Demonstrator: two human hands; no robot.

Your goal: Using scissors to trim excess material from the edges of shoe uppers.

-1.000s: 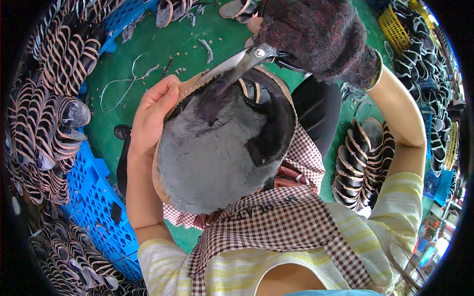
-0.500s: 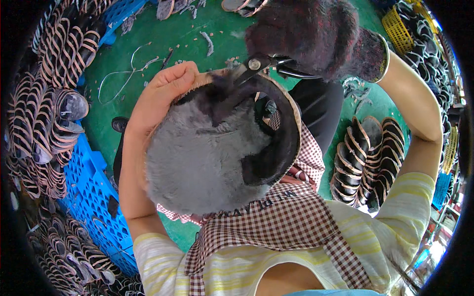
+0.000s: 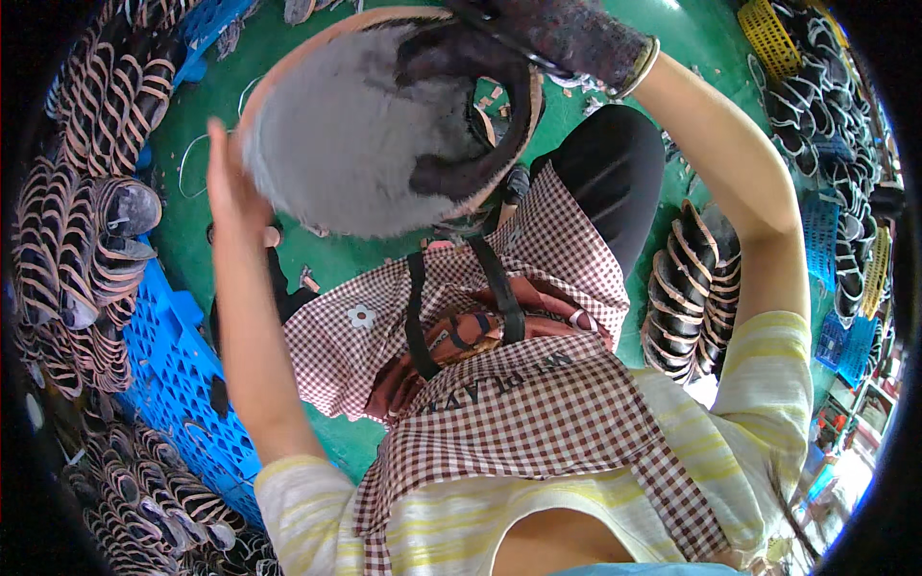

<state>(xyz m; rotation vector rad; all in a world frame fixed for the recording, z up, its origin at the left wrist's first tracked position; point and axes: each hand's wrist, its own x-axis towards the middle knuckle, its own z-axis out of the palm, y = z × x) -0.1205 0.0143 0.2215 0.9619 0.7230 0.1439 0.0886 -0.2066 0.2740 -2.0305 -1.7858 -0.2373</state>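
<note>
A round, plush slipper-like piece (image 3: 327, 134), grey and furry with a black curved part and a tan rim, is held up high in front of me. My left hand (image 3: 238, 192) is at its left edge, fingers stretched upward and a little blurred; whether it touches the rim I cannot tell. At the upper right of the piece is my right hand (image 3: 576, 38), in a dark fuzzy glove, closed around black scissors (image 3: 514, 43). The scissor tips are cut off by the top edge of the picture.
Stacked black shoes with tan edges (image 3: 72, 221) line the left, beside blue plastic crates (image 3: 182, 374). More stacked shoes (image 3: 687, 298) stand right of my knee. A yellow basket (image 3: 768, 38) is at the far right. Scraps lie on the green floor (image 3: 355, 264).
The plush piece has moved up and away from my lap. My left hand has gone from pinching its far rim to lying straight along its left side. The gloved hand with the scissors has risen.
</note>
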